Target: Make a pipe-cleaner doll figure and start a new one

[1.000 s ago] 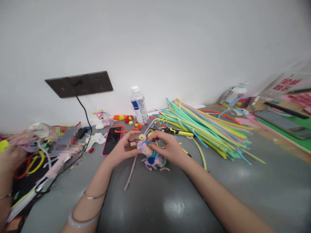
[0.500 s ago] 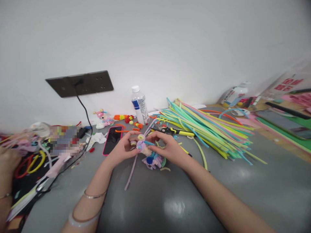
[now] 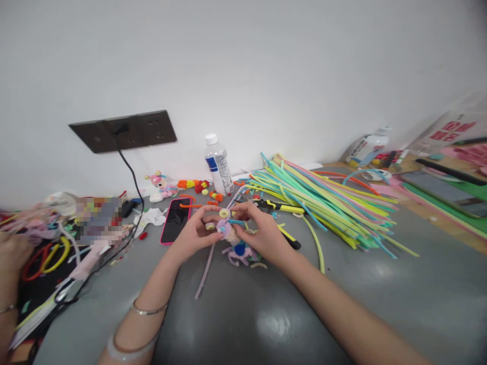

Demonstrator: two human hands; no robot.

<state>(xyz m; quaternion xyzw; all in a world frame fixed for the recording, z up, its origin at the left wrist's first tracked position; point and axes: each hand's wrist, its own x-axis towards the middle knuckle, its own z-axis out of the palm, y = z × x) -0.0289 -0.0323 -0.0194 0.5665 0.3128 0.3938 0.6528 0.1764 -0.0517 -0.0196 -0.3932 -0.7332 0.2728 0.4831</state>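
Between my two hands is a small pipe-cleaner figure [image 3: 231,234], purple and beige, with round yellowish coils on top and a blue patch near its base. My left hand [image 3: 200,228] pinches its left side at the head. On the other side my right hand [image 3: 256,228] grips it with thumb and fingers, close to a short blue stem. A loose lilac pipe cleaner [image 3: 205,271] trails down below my left hand. Yellow-and-black pliers [image 3: 281,207] lie just beyond my right hand. My fingers hide part of the figure.
A large bundle of coloured pipe cleaners [image 3: 323,203] spreads to the right. Behind my hands stand a bottle [image 3: 218,165] and a finished-looking pink figure [image 3: 163,185]. A phone [image 3: 176,220] lies left of my hands. Another person's hand [image 3: 15,253] shows at far left, near scissors [image 3: 63,294].
The figure has turned and shifted slightly to the right in my hands. Its yellowish coils sit a little higher. Both hands keep their hold.
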